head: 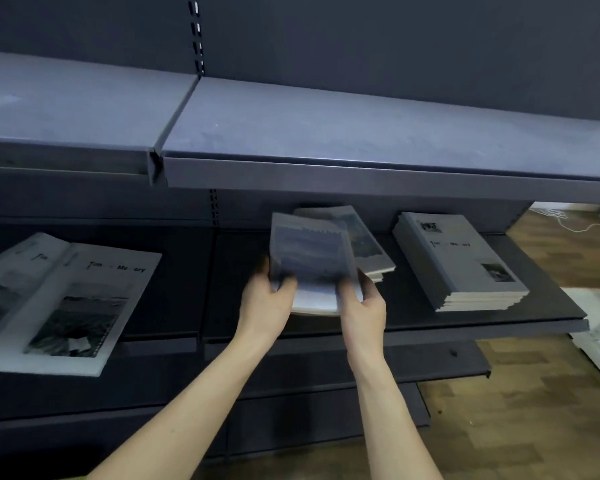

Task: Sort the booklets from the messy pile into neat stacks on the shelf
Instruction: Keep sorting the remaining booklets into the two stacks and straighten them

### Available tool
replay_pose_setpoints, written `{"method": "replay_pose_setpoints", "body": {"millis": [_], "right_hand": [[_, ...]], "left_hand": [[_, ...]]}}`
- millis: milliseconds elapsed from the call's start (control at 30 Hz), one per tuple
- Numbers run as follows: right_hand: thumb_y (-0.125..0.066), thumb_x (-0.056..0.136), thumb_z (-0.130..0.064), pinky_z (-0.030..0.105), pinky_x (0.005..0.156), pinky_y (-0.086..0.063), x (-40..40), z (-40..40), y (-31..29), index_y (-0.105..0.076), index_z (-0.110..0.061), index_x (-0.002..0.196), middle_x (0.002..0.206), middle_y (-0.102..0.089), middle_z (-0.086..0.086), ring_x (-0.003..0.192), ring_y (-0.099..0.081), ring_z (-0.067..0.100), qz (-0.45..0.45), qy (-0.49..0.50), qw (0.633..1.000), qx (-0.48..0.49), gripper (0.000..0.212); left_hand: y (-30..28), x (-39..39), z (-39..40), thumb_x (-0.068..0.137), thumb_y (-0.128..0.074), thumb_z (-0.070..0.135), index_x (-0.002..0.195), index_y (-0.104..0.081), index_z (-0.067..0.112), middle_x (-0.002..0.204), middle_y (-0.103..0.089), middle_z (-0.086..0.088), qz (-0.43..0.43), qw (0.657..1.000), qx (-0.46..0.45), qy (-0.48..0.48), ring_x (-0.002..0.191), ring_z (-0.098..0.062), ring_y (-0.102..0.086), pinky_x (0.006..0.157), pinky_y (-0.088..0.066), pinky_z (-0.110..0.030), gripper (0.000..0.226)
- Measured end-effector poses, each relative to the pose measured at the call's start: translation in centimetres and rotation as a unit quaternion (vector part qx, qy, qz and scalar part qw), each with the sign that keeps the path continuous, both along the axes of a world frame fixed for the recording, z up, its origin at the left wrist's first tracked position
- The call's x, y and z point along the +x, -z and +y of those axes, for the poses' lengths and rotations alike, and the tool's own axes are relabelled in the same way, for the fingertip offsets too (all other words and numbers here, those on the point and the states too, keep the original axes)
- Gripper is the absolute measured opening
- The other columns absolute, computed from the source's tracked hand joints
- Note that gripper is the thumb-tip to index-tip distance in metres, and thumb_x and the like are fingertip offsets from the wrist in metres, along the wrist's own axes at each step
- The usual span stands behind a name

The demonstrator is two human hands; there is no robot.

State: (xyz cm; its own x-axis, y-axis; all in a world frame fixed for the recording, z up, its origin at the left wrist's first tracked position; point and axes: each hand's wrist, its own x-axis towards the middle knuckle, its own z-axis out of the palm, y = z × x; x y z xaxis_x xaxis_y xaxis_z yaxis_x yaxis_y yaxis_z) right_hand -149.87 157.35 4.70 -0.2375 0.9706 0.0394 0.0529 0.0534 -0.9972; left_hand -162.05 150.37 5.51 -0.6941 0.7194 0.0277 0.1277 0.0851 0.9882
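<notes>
Grey, motion-blurred booklets [310, 261] — pale covers, dark photo.

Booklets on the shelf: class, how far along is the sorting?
Done: a neat stack at the right. In hand: both the left hand and right hand grip a blurred bundle of booklets over a small pile. Left: the loose booklets at far left.

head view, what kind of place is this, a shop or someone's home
Probably a shop or stockroom rather than a home. The dark metal shelving hangs from slotted uprights, retail style, and many copies of one booklet lie on it, such as the neat stack at right.
</notes>
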Motion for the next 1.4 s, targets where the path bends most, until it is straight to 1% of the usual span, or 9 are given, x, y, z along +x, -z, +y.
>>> {"method": "replay_pose_setpoints", "body": {"millis": [300, 400, 467, 533, 667, 867, 1000, 1233, 1400], "right_hand": [[-0.058, 0.096, -0.024, 0.012, 0.064, -0.044, 1.5, 6.5, -0.7, -0.064, -0.03, 0.11, 0.097, -0.07, -0.011, 0.086, -0.064, 0.001, -0.07, -0.056, 0.995, 0.041, 0.016], [-0.06, 0.092, -0.023, 0.023, 0.087, -0.051, 1.9, 8.7, -0.4, -0.064, -0.027, 0.107, 0.107, -0.067, -0.006, 0.104, -0.062, 0.015, -0.081, -0.061, 0.993, 0.056, 0.016], [-0.057, 0.092, -0.032, 0.039, 0.111, -0.037, 2.1, 10.3, 0.1, -0.063, -0.018, 0.122, 0.126, -0.063, 0.003, 0.125, -0.051, 0.026, -0.158, -0.074, 0.981, 0.091, 0.034], [-0.05, 0.097, -0.035, 0.038, 0.115, -0.018, 2.1, 11.4, 0.4, -0.057, -0.014, 0.134, 0.138, -0.057, 0.006, 0.137, -0.037, 0.029, -0.277, -0.083, 0.948, 0.134, 0.042], [-0.048, 0.098, -0.046, 0.039, 0.115, -0.015, 2.5, 12.8, 0.9, -0.046, -0.015, 0.145, 0.145, -0.049, 0.01, 0.14, -0.031, 0.032, -0.354, -0.092, 0.916, 0.163, 0.055], [-0.065, 0.088, -0.05, 0.047, 0.112, -0.027, 2.5, 13.7, 1.6, -0.032, -0.026, 0.154, 0.152, -0.028, 0.01, 0.138, -0.025, 0.035, -0.309, -0.035, 0.937, 0.159, 0.078], [-0.065, 0.091, -0.044, 0.044, 0.115, -0.037, 2.7, 13.8, 2.5, -0.028, -0.025, 0.155, 0.156, -0.026, 0.005, 0.142, -0.033, 0.027, -0.16, -0.094, 0.978, 0.091, 0.076], [-0.062, 0.093, -0.049, 0.019, 0.092, -0.038, 2.6, 12.6, 2.2, -0.04, -0.02, 0.15, 0.146, -0.047, 0.003, 0.129, -0.051, 0.021, -0.17, -0.046, 0.975, 0.136, 0.068], [-0.064, 0.092, -0.048, 0.018, 0.09, -0.039, 2.5, 11.7, 1.8, -0.041, -0.02, 0.15, 0.144, -0.051, 0.003, 0.126, -0.054, 0.02, -0.175, -0.049, 0.973, 0.145, 0.068]], "left_hand": [[-0.6, 1.7, 4.7, 0.093, -0.06, 0.032, 0.124, -0.055, 0.035, 0.102, -0.065, 0.015, 0.036, 0.999, -0.013, -0.038, 0.088, 0.004, -0.062, 0.068, -0.045, -0.014, 0.031], [-0.4, 2.5, 6.3, 0.094, -0.06, 0.029, 0.128, -0.053, 0.032, 0.103, -0.062, 0.02, 0.037, 0.998, -0.02, -0.051, 0.093, 0.004, -0.059, 0.068, -0.042, -0.012, 0.035], [-0.2, 3.2, 7.3, 0.094, -0.061, 0.028, 0.131, -0.051, 0.031, 0.108, -0.059, 0.019, 0.03, 0.997, -0.025, -0.061, 0.097, -0.001, -0.058, 0.07, -0.04, -0.013, 0.038], [0.2, 3.7, 8.2, 0.093, -0.061, 0.028, 0.134, -0.048, 0.032, 0.115, -0.057, 0.016, 0.028, 0.997, -0.03, -0.064, 0.106, -0.006, -0.057, 0.073, -0.041, -0.015, 0.043], [0.5, 4.3, 9.8, 0.093, -0.062, 0.021, 0.14, -0.046, 0.029, 0.128, -0.056, 0.013, 0.037, 0.996, -0.016, -0.085, 0.115, -0.006, -0.055, 0.074, -0.038, -0.009, 0.051], [1.0, 4.3, 10.3, 0.096, -0.058, 0.026, 0.135, -0.043, 0.038, 0.125, -0.047, 0.018, 0.052, 0.997, -0.029, -0.057, 0.116, -0.005, -0.051, 0.074, -0.033, -0.006, 0.044], [2.0, 4.4, 9.4, 0.085, -0.069, 0.048, 0.145, -0.031, 0.042, 0.139, -0.042, 0.022, 0.059, 0.998, -0.022, -0.017, 0.124, 0.001, -0.044, 0.094, -0.039, -0.018, 0.071], [3.1, 2.8, 8.9, 0.054, -0.088, 0.056, 0.152, -0.013, 0.041, 0.153, -0.027, 0.009, 0.159, 0.983, -0.079, 0.051, 0.136, -0.011, -0.037, 0.11, -0.042, -0.038, 0.124], [3.0, 2.7, 9.8, 0.064, -0.087, 0.046, 0.155, -0.01, 0.034, 0.158, -0.018, 0.004, 0.184, 0.978, -0.089, 0.035, 0.14, -0.013, -0.031, 0.101, -0.034, -0.018, 0.12]]}}
